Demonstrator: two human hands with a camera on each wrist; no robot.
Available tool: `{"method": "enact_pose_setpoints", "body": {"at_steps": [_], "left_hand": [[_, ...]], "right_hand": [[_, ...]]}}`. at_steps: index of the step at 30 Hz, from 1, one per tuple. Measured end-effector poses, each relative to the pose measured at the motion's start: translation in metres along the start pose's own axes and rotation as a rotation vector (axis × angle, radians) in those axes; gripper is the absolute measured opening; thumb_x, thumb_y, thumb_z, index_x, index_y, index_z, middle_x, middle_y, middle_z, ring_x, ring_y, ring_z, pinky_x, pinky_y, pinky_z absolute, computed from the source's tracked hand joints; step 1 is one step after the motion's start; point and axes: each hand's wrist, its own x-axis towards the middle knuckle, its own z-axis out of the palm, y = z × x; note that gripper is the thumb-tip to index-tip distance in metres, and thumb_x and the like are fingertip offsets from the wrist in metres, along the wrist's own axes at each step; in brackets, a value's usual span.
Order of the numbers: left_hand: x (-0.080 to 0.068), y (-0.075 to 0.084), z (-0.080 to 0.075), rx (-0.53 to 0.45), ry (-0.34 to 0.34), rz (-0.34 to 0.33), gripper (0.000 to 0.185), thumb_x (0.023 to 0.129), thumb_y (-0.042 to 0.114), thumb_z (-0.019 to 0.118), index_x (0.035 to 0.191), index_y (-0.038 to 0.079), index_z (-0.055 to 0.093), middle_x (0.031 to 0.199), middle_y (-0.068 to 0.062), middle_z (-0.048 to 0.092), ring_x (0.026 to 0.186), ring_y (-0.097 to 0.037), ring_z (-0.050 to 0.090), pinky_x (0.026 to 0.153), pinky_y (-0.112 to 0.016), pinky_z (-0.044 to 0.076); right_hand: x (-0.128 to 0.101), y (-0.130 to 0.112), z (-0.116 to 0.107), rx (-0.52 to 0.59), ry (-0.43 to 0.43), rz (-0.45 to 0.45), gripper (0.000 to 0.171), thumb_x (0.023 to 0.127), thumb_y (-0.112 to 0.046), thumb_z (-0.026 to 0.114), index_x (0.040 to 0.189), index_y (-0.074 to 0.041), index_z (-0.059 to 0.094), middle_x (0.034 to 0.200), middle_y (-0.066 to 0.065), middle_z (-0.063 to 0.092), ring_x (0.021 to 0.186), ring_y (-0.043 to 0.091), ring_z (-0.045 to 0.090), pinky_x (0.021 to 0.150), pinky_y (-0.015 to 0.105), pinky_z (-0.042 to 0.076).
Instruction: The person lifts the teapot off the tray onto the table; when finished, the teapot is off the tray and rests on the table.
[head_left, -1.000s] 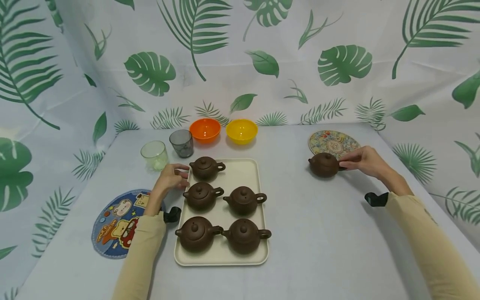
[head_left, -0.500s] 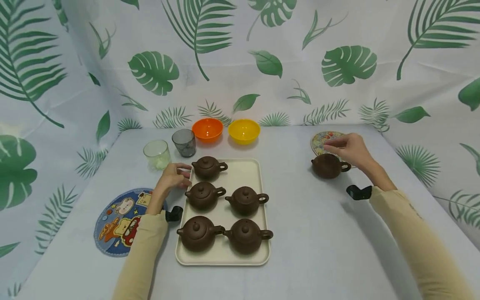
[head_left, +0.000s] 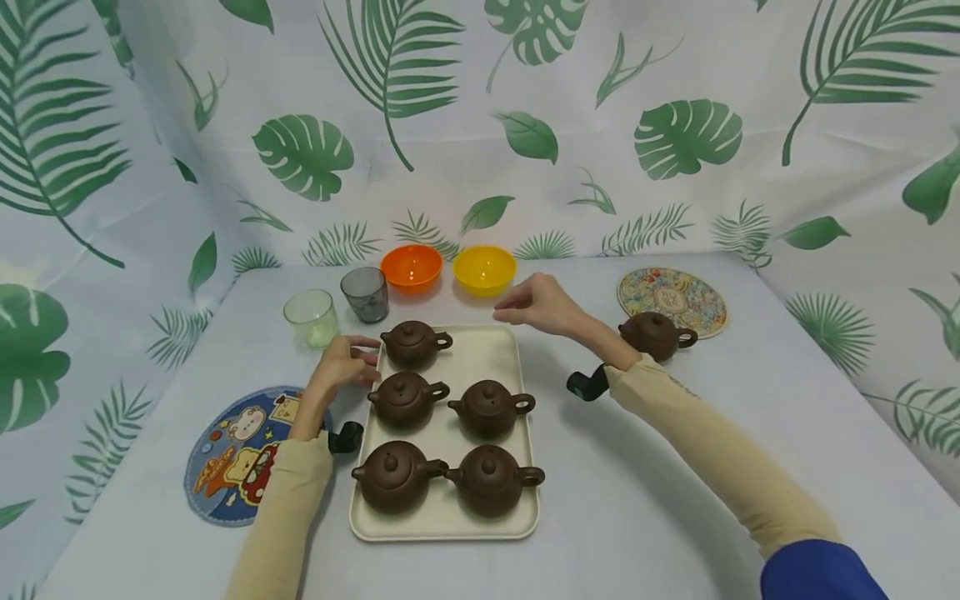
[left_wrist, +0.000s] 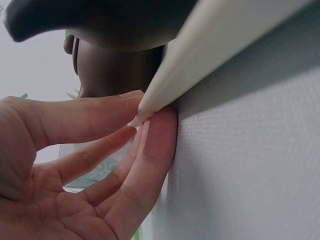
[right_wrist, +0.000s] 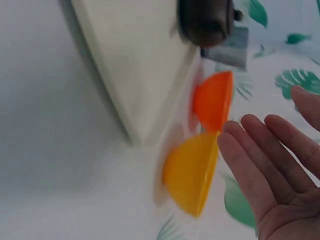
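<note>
Right hand (head_left: 538, 304) is hovering over the far right corner of the cream tray (head_left: 495, 350), fingers loose and spread, holding nothing. In the right wrist view the palm (right_wrist: 280, 170) faces the yellow bowl (right_wrist: 192, 172) and the orange bowl (right_wrist: 214, 100), which sit just beyond that tray corner.

Left hand (head_left: 343, 363) rests on the worktop (head_left: 637, 467) at the tray's left edge, next to the far-left teapot (head_left: 411, 342). The left wrist view shows its fingers (left_wrist: 90, 125) fairly straight, with the fingertips touching the tray rim (left_wrist: 210, 55), not gripping it.

Five brown teapots are on the tray. A sixth teapot (head_left: 656, 333) stands by itself on the worktop to the right, just at the near edge of a patterned plate (head_left: 672, 293), with nobody touching it.

Also around: a clear cup (head_left: 310, 317) and a grey cup (head_left: 365, 293) behind the tray's left corner, plus a round cartoon mat (head_left: 236, 454) under the left forearm.
</note>
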Motion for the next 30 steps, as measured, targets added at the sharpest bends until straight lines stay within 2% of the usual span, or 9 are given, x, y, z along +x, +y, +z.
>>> {"method": "enact_pose_setpoints", "body": {"at_steps": [8, 17, 21, 25, 30], "left_hand": [[0.002, -0.004, 0.003, -0.035, 0.007, 0.014, 0.049, 0.078, -0.014, 0.064, 0.126, -0.013, 0.054, 0.100, -0.028, 0.064, 0.061, -0.012, 0.063, 0.059, -0.026, 0.057], [0.000, -0.009, 0.006, -0.057, 0.010, 0.011, 0.049, 0.077, -0.015, 0.064, 0.125, -0.015, 0.055, 0.096, -0.027, 0.065, 0.059, -0.011, 0.062, 0.058, -0.026, 0.057], [0.000, -0.009, 0.006, -0.045, 0.019, 0.012, 0.049, 0.075, -0.015, 0.065, 0.124, -0.014, 0.056, 0.094, -0.026, 0.065, 0.059, -0.011, 0.062, 0.057, -0.025, 0.057], [0.001, -0.007, 0.005, -0.035, 0.027, 0.009, 0.050, 0.075, -0.014, 0.066, 0.124, -0.013, 0.056, 0.094, -0.025, 0.065, 0.059, -0.011, 0.062, 0.057, -0.024, 0.056], [0.002, -0.005, 0.003, -0.041, 0.029, 0.011, 0.049, 0.076, -0.015, 0.064, 0.125, -0.014, 0.055, 0.095, -0.026, 0.065, 0.059, -0.012, 0.062, 0.058, -0.025, 0.057]], "right_hand": [[0.035, -0.025, 0.035, -0.040, -0.128, -0.009, 0.024, 0.085, -0.018, 0.073, 0.099, 0.002, 0.075, 0.090, 0.011, 0.074, 0.080, 0.021, 0.069, 0.070, 0.028, 0.057], [0.053, -0.035, 0.060, -0.152, -0.224, -0.005, 0.022, 0.083, -0.017, 0.075, 0.096, 0.000, 0.076, 0.087, 0.009, 0.074, 0.074, 0.015, 0.068, 0.065, 0.021, 0.055], [0.057, -0.036, 0.066, -0.197, -0.246, -0.010, 0.016, 0.083, -0.014, 0.075, 0.092, 0.000, 0.077, 0.082, 0.009, 0.074, 0.066, 0.012, 0.066, 0.060, 0.020, 0.054], [0.060, -0.036, 0.069, -0.211, -0.264, 0.013, 0.012, 0.084, -0.012, 0.074, 0.088, -0.001, 0.077, 0.072, 0.006, 0.071, 0.055, 0.009, 0.058, 0.052, 0.017, 0.048], [0.064, -0.037, 0.071, -0.217, -0.304, 0.030, 0.012, 0.087, -0.011, 0.071, 0.084, -0.001, 0.077, 0.062, 0.006, 0.066, 0.049, 0.008, 0.051, 0.047, 0.016, 0.041]]}}
